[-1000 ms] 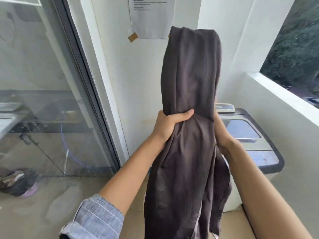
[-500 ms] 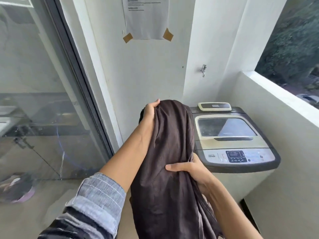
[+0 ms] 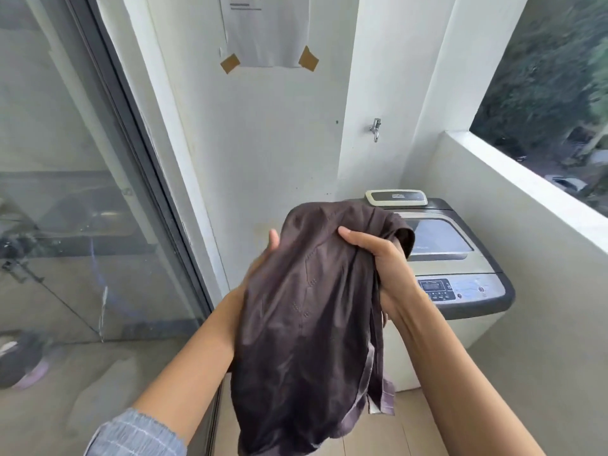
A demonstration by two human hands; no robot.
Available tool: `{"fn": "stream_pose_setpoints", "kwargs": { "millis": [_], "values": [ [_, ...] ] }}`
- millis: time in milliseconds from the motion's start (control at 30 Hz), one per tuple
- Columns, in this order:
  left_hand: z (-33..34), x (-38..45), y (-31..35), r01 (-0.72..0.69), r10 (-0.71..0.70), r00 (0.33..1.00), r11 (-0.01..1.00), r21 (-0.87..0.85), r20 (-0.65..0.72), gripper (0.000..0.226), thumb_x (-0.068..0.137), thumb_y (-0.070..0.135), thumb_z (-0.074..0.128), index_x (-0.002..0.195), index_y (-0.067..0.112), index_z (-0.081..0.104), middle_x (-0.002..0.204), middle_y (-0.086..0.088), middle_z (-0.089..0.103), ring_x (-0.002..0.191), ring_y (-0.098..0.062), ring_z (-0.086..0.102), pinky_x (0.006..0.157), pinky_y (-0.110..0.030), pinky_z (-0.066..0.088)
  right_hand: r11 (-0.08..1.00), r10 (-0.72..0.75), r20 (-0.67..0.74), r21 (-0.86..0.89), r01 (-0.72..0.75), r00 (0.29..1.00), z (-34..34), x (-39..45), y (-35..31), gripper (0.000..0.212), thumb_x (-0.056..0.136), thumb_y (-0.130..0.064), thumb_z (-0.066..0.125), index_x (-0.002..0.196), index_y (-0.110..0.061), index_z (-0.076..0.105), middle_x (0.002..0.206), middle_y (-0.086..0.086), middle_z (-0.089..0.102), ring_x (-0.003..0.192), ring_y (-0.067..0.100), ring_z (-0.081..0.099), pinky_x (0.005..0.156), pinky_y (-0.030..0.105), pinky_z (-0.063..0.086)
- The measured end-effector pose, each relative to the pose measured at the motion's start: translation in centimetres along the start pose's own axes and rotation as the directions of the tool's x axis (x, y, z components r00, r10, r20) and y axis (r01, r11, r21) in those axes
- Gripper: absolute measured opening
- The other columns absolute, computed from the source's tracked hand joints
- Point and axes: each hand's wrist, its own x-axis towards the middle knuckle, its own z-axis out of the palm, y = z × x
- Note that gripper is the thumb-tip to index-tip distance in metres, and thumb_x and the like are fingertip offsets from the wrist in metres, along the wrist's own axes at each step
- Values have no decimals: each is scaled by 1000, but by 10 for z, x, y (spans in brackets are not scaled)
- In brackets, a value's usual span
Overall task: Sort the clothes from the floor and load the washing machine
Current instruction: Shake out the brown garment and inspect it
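A dark brown garment (image 3: 306, 324) hangs bunched in front of me, held at chest height by both hands. My left hand (image 3: 260, 268) is under and behind its left side, mostly hidden by the cloth. My right hand (image 3: 378, 261) grips the garment's upper right edge from above. Behind it, to the right, stands a top-loading washing machine (image 3: 460, 284) with its grey lid down and a control panel along the front.
A glass sliding door (image 3: 82, 192) fills the left side. A white wall with a taped paper notice (image 3: 266, 31) and a tap (image 3: 375, 128) is straight ahead. A low white parapet (image 3: 526, 192) runs along the right. Tiled floor (image 3: 411, 432) lies below.
The garment has come down from high overhead to chest height and is more bunched. My right hand moved from its lower part up to the top right edge.
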Motion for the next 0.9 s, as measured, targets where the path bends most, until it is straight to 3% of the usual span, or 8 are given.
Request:
{"fn": "stream_pose_setpoints", "kwargs": {
  "millis": [100,200,267,400,567,667,767,900],
  "values": [
    [4,-25,4,216,-240,970,912,349,28,59,74,34,91,127,18,72,119,-4,78,107,-20,76,93,-36,61,1000,-4,-27,-30,4,1000,4,-1,7,46,78,-5,86,119,8,71,116,27,75,109,43,73,100,58,56],
    [19,-16,-1,173,-118,984,828,534,-136,56,77,14,91,126,30,69,117,11,77,109,-9,73,100,-32,57,997,24,-89,-76,-31,996,1,1,20,43,78,-9,88,116,6,73,113,26,76,106,43,74,99,58,57],
    [21,-11,-12,173,-69,972,856,488,-224,56,75,15,94,125,27,72,116,8,78,109,-12,74,104,-38,56,990,52,-106,-121,-65,993,-2,0,26,42,79,-15,88,115,4,75,112,24,77,105,40,75,100,58,56],
    [18,-10,-28,98,-3,971,916,388,-239,46,81,2,85,124,15,73,116,0,79,110,-19,74,99,-36,58,916,168,-72,-357,-183,983,-13,-15,17,44,86,-41,84,115,-8,78,110,12,80,103,29,78,98,45,59],
    [16,-5,-34,32,66,943,957,287,-325,32,83,18,85,114,12,79,113,-3,80,108,-22,76,106,-45,55,875,117,4,-474,-101,993,-8,-51,13,35,93,-48,72,111,-18,79,104,-1,82,97,10,78,76,20,60],
    [18,-4,-38,67,56,917,954,292,-396,40,75,36,86,110,16,81,108,4,81,104,-12,76,106,-39,55,815,-20,-53,-579,-15,998,-3,-59,29,39,83,-50,84,107,-20,77,104,-3,81,102,12,76,88,34,62],
    [21,-7,-34,147,-36,927,951,273,-372,41,75,34,90,107,10,82,105,-5,81,100,-20,78,102,-40,58,748,-143,-109,-662,36,984,-10,-58,42,47,73,-50,88,105,-18,74,104,1,80,102,19,76,95,52,60],
    [17,-14,-27,213,-117,938,936,279,-326,30,79,17,88,106,5,81,103,-13,81,96,-30,78,95,-46,61,741,-119,-45,-669,59,992,-19,-64,55,40,79,-13,88,116,-17,73,106,-2,81,103,15,77,97,46,60]
  ]
}}
